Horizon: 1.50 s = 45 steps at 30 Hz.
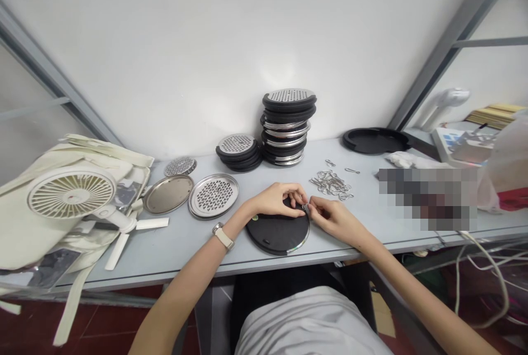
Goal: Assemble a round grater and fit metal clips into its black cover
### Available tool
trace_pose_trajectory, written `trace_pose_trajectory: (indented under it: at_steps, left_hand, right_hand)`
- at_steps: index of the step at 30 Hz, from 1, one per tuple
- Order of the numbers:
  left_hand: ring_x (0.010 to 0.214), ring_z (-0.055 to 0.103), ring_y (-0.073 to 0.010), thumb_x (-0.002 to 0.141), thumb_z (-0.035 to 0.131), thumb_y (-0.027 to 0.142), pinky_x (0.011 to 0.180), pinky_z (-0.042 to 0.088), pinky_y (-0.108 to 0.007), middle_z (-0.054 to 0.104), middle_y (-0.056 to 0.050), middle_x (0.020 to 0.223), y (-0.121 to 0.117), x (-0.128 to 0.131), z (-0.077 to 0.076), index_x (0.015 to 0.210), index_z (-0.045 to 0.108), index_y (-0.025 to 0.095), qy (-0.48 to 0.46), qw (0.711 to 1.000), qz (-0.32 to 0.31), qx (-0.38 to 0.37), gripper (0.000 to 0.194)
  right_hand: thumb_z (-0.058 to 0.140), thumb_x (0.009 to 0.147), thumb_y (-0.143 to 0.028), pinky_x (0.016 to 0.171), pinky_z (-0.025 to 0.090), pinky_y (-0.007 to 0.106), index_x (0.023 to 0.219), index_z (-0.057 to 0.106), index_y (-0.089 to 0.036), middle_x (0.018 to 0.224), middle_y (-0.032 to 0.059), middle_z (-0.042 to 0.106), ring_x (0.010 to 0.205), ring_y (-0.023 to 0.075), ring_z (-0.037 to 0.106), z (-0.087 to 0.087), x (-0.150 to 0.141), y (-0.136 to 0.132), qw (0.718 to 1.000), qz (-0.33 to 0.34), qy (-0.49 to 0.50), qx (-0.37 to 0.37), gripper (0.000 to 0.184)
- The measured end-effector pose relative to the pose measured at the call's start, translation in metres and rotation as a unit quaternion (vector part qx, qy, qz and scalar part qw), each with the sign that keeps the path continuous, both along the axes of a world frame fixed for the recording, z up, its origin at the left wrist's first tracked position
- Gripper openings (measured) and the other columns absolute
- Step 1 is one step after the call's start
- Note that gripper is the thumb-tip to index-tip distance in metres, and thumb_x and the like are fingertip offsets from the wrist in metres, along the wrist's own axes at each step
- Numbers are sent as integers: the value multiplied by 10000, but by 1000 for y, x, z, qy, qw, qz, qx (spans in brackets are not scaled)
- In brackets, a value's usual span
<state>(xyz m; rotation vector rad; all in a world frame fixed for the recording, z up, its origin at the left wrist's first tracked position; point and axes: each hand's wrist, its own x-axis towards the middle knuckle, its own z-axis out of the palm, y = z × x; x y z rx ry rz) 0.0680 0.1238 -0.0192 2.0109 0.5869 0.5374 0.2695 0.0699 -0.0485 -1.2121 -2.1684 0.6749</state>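
Note:
A round black disc (278, 234), with a shiny strip at its lower right rim, lies near the table's front edge. Over its far side my left hand (284, 200) is bent, fingers and thumb closed on the rim. Just right of it, my right hand (332, 220) pinches at the same rim. A tiny bright bit shows between the fingertips, too small to name. Beyond my right hand lies a loose heap of bent metal wire clips (330, 183), with two lying apart behind it.
Behind stand a tall stack of black and silver discs (285, 138) and a lower stack (237, 151). Perforated metal plates (213, 195) and a plain metal plate (169, 193) lie left. A fan (73, 194) rests on a pale bag. A black tray (375, 140) sits back right.

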Motion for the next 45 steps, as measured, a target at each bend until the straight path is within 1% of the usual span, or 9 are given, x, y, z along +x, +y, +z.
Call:
trace_pose_trajectory:
  at_steps: [3, 7, 15, 21, 25, 33, 37, 41, 45]
  left_hand:
    - [708, 552, -92, 672, 723, 271, 646, 402, -222, 639, -33, 863, 0, 0, 0, 959, 606, 146, 2, 1000, 5, 5, 334]
    - [689, 538, -91, 679, 726, 337, 602, 375, -213, 622, -26, 842, 0, 0, 2, 942, 603, 145, 18, 1000, 17, 7, 348]
    - [710, 543, -91, 669, 729, 293, 624, 383, -210, 614, -18, 835, 0, 0, 0, 933, 600, 142, 11, 999, 5, 32, 331]
    - [716, 557, -90, 680, 707, 244, 642, 408, -213, 631, -24, 856, 0, 0, 0, 941, 600, 146, 5, 1000, 1, 16, 299]
    - [723, 569, -94, 673, 714, 235, 655, 420, -216, 640, -33, 861, 0, 0, 0, 940, 601, 142, 7, 1000, 7, -1, 304]
    - [719, 571, -93, 668, 718, 229, 666, 422, -217, 661, -38, 884, -2, -1, 2, 943, 608, 148, 2, 1000, 10, -9, 308]
    - [723, 570, -93, 674, 715, 226, 666, 419, -215, 656, -37, 882, -2, 0, 3, 950, 603, 148, 6, 1000, 9, -10, 307]
    - [716, 563, -95, 663, 729, 237, 659, 419, -219, 646, -37, 866, -1, 0, 0, 939, 597, 139, -1, 1000, 9, -12, 321]
    - [698, 557, -91, 664, 727, 244, 640, 410, -217, 649, -39, 862, -1, -1, 0, 946, 602, 140, -15, 1000, 3, -4, 326]
  right_hand:
    - [371, 927, -313, 512, 314, 226, 712, 458, -200, 586, -46, 411, 524, 111, 385, 2, -3, 0, 1000, 8, -7, 7, 258]
    - [349, 944, -319, 522, 340, 237, 755, 496, -203, 593, -21, 480, 528, 130, 433, 3, -7, -1, 999, -5, -21, 27, 266]
    - [319, 963, -308, 581, 373, 256, 801, 559, -194, 652, 24, 575, 590, 162, 520, 4, -8, -1, 997, 2, -57, 50, 311]
    - [336, 954, -288, 573, 363, 248, 729, 524, -193, 629, 12, 548, 585, 151, 502, 8, -7, -2, 997, 18, -54, 42, 308]
    - [385, 915, -254, 543, 343, 241, 696, 497, -195, 603, -7, 514, 551, 133, 462, 7, -6, -2, 998, 21, -35, 45, 254]
    - [437, 865, -253, 514, 337, 227, 781, 422, -222, 608, -46, 463, 532, 122, 429, 2, -5, -5, 1000, -4, 10, 17, 91]
    - [420, 898, -282, 512, 338, 233, 847, 417, -226, 616, -53, 473, 526, 124, 433, 4, -6, -6, 1000, -5, 30, 3, 76]
    - [392, 924, -308, 552, 355, 250, 764, 427, -221, 619, -34, 477, 564, 137, 446, 7, -5, -5, 999, -29, 18, 37, 185]
    - [430, 900, -261, 612, 378, 273, 758, 460, -213, 662, -1, 524, 630, 159, 477, 8, -5, -3, 997, -21, -13, 79, 153]
